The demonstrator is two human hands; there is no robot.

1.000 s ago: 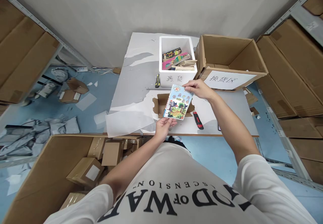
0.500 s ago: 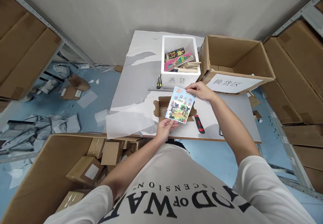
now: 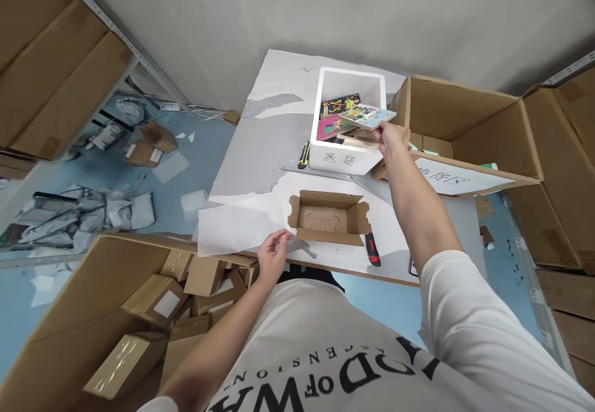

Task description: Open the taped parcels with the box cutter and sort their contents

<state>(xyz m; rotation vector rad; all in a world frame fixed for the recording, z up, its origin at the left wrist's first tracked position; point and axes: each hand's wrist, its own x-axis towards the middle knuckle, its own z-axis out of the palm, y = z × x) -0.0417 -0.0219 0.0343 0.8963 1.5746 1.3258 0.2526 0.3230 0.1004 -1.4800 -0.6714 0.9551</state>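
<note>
My right hand (image 3: 390,138) grips the near corner of a light-blue picture book (image 3: 367,116), held over the white foam box (image 3: 348,158). Inside that box lie a black-covered book (image 3: 341,103), a pink book (image 3: 331,127) and others stacked beneath. On the table, a small brown carton (image 3: 325,217) stands with its flaps up, nothing in it. Close to the carton's left end is my left hand (image 3: 274,252), fingers apart and holding nothing.
Right of the foam box stands a large labelled cardboard box (image 3: 469,176). A yellow-black cutter (image 3: 304,155) and a red-black cutter (image 3: 372,249) lie on the table (image 3: 246,145). At the lower left, a big carton (image 3: 69,313) holds several small parcels.
The picture book has gone from above the small carton, where both hands held it, to over the foam box in my right hand. My left hand has let go and moved left.
</note>
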